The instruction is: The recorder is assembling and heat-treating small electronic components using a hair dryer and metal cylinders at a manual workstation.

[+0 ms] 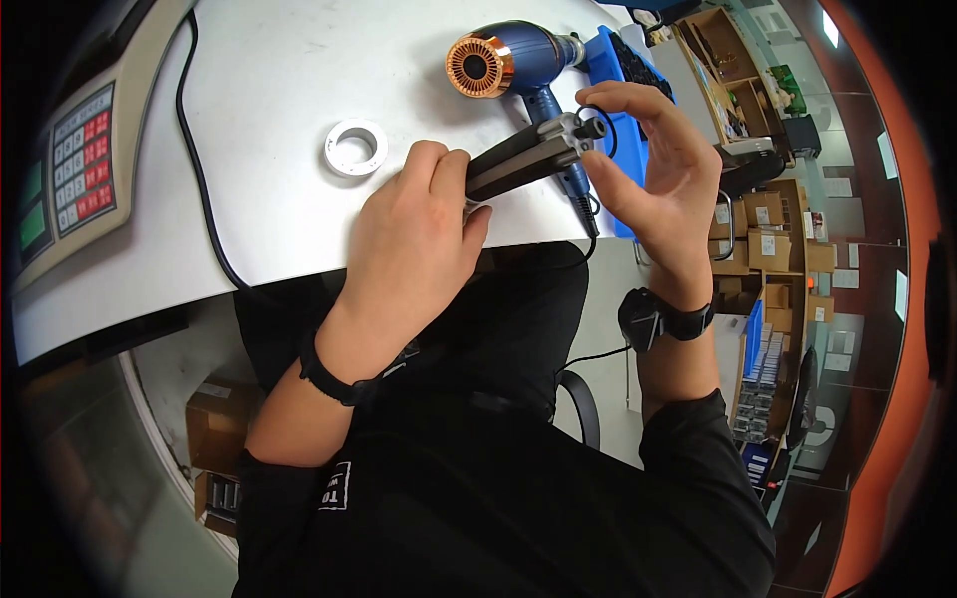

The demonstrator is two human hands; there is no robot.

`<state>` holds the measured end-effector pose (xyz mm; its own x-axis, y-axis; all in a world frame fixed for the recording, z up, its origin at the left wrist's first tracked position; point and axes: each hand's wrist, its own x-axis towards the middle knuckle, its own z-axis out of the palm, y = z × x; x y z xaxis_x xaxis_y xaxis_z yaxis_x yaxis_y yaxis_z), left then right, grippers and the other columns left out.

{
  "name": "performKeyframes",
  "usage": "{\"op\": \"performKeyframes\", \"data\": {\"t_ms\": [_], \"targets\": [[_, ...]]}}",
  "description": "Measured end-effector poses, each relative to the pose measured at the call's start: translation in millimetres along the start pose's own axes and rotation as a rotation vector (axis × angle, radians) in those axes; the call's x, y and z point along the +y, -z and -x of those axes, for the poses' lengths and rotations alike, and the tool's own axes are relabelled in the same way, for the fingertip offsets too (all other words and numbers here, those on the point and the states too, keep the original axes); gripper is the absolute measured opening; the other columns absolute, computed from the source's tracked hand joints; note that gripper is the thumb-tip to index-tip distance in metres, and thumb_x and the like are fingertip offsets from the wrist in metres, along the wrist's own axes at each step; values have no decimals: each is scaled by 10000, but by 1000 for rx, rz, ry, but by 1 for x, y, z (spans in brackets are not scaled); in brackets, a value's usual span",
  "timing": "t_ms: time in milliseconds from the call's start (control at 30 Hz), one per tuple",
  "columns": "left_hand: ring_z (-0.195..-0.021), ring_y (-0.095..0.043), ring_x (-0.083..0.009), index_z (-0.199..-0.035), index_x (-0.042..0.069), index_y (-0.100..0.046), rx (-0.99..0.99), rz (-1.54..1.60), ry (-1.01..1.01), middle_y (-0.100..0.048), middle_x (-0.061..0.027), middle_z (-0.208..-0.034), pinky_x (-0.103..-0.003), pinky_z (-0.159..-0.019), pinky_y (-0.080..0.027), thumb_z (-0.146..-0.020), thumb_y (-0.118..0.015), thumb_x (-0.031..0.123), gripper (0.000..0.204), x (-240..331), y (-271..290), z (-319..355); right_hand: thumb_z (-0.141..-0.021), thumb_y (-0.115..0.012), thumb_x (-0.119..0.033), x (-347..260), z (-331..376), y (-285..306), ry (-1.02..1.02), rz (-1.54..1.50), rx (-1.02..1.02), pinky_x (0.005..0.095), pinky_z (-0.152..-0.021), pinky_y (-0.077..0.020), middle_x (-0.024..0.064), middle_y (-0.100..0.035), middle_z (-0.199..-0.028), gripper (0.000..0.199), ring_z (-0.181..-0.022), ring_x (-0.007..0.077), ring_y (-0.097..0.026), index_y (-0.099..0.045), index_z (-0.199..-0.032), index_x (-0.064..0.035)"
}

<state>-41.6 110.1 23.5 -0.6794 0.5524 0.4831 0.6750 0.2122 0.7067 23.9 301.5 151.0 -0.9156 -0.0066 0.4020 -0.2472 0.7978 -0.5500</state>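
My left hand (414,214) is closed around a dark grey, folded tripod-like part (518,167) with long parallel legs and a silvery hub at its right end. It is held tilted above the front edge of the table. At the hub, my right hand (658,184) curves its thumb and index finger around a thin black loop (613,135). The loop spans between those two fingers, beside the hub's dark round tip. Whether it is attached to the part cannot be made out.
Behind the part lies a blue hair dryer (533,55) with a copper-coloured grille. A white ring-shaped roll (355,149) sits left of it on the white table (269,120). A black cable (189,149) runs beside a keypad scale (85,164). Blue bins (628,159) stand right; shelves with cartons (768,249) lie beyond.
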Motion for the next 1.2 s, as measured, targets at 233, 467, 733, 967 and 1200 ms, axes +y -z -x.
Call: {"op": "performKeyframes", "data": {"t_ms": [233,467,733,967,1200], "targets": [[-814,-686,-299,-1117,-38,-620,18,-1,2,-585,-143,-1068,-388,-705,-563,-811,-801,76,373,1,-1,-1,-759,-833,-70,-2,7,1,22,80,40,358,-1064,-439,128,-706,-1165,427,-1139,221,-637,-691,-1143,50],[-813,-692,-315,-1131,-19,-640,-36,13,106,-612,-142,-1079,-399,-713,-559,-808,-806,88,379,8,2,-5,-752,-890,-75,5,11,-3,147,106,141,320,-972,-496,71,-714,-1108,423,-1063,187,-659,-707,-1124,7],[-773,-675,-275,-1143,-4,-652,17,-52,89,-627,-125,-1075,-392,-696,-543,-808,-813,122,392,8,-5,-4,-737,-917,-117,11,32,11,222,127,273,309,-924,-515,70,-717,-1082,421,-1018,189,-674,-715,-1089,-6],[-678,-575,-192,-1123,-4,-665,-25,-76,165,-629,-100,-1037,-340,-639,-489,-813,-823,152,382,15,-7,-6,-705,-946,-170,30,86,42,93,157,349,311,-885,-530,74,-722,-1028,426,-969,203,-688,-725,-1035,-19],[-665,-524,-140,-1088,12,-681,-16,-146,167,-599,-56,-961,-305,-619,-453,-822,-836,181,351,11,-10,-5,-679,-964,-221,51,152,70,-51,216,417,310,-853,-532,64,-721,-973,450,-950,207,-690,-717,-1000,-25]]}}
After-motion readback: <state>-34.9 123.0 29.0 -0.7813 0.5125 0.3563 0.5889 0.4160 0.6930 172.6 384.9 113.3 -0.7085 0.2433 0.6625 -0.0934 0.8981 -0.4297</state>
